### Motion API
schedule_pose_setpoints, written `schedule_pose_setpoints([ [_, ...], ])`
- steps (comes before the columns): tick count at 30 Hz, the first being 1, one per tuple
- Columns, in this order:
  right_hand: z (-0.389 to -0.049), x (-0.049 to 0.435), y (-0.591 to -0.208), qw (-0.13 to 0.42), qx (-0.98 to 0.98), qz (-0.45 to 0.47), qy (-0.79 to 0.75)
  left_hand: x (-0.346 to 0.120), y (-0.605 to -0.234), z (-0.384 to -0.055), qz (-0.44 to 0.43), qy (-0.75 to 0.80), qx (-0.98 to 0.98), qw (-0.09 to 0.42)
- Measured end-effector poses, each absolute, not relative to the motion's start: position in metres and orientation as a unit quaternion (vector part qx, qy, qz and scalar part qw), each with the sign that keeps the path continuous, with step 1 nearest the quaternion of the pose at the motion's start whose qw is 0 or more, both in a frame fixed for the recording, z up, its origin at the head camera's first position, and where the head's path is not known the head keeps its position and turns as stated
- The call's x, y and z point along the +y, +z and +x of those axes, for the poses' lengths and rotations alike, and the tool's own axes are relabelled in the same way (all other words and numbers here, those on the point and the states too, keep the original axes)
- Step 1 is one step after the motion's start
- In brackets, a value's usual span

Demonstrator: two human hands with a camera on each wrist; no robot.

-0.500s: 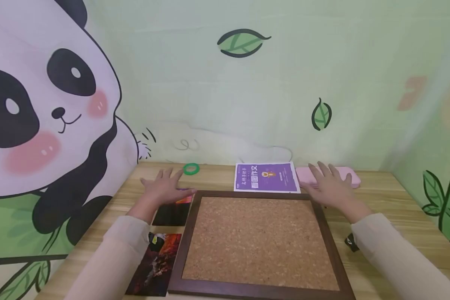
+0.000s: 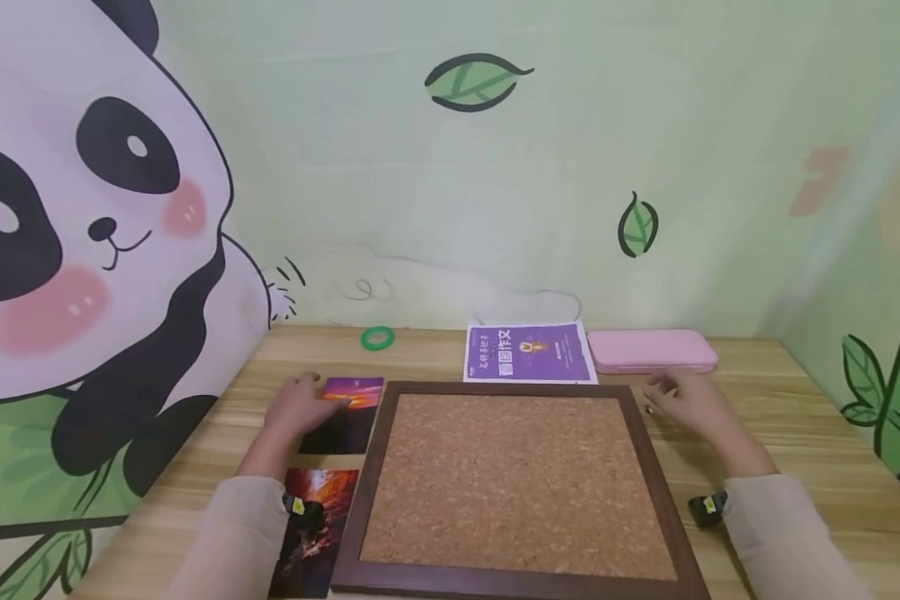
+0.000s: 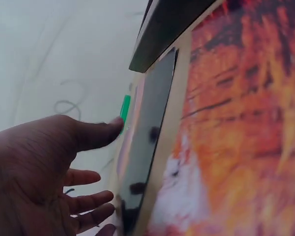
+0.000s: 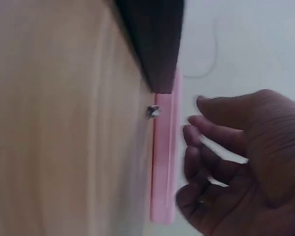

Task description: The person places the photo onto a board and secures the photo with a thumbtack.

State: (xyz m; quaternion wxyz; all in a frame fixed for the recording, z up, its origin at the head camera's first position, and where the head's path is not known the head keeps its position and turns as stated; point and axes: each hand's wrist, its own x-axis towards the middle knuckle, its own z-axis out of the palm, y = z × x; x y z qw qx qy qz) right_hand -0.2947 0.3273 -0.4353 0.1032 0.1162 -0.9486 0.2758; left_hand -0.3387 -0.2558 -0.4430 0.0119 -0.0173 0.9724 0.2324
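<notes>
A cork board [image 2: 517,483] in a dark brown frame lies flat on the table between both hands. My left hand [image 2: 296,407] is over a sunset photo [image 2: 348,437] beside the frame's left edge, its thumb overlapping the photo in the head view; in the left wrist view its fingers are spread and nothing is held. Near the frame's upper right corner is my right hand [image 2: 686,408], fingers loosely bent and holding nothing. Close to its fingertips lies a small shiny metallic piece [image 4: 153,111] on the table.
Nearer on the left lies a red and orange canyon photo [image 2: 330,550], partly behind the left wrist. Along the back stand a green tape roll [image 2: 367,344], a purple-covered booklet [image 2: 562,358] and a pink case [image 2: 652,350]. A panda-printed wall [image 2: 345,167] rises behind the table.
Both hands have drawn back toward the body and lowered beside the frame. The right hand has come off the pink case, and its spread fingers have bent. More of the sunset photo shows.
</notes>
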Motion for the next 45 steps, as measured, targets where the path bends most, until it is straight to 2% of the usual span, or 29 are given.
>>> schedule_pose_setpoints([
  [7,-0.293,0.328,-0.446,0.08,-0.952,0.104,0.275,-0.259,-0.464,-0.34,-0.05,0.265,0.963,-0.021],
  [18,-0.295,0.332,-0.452,0.05,-0.954,0.077,0.286,-0.256,-0.469,-0.345,-0.071,0.284,0.955,-0.043],
  [28,-0.298,0.335,-0.46,0.057,-0.952,0.07,0.291,-0.256,-0.474,-0.352,-0.045,0.322,0.945,-0.036],
  [39,-0.298,0.335,-0.462,0.068,-0.953,0.082,0.285,-0.258,-0.473,-0.353,0.001,0.282,0.959,-0.003],
  [45,-0.298,0.335,-0.463,0.063,-0.953,0.074,0.287,-0.258,-0.471,-0.354,0.009,0.275,0.961,-0.002],
])
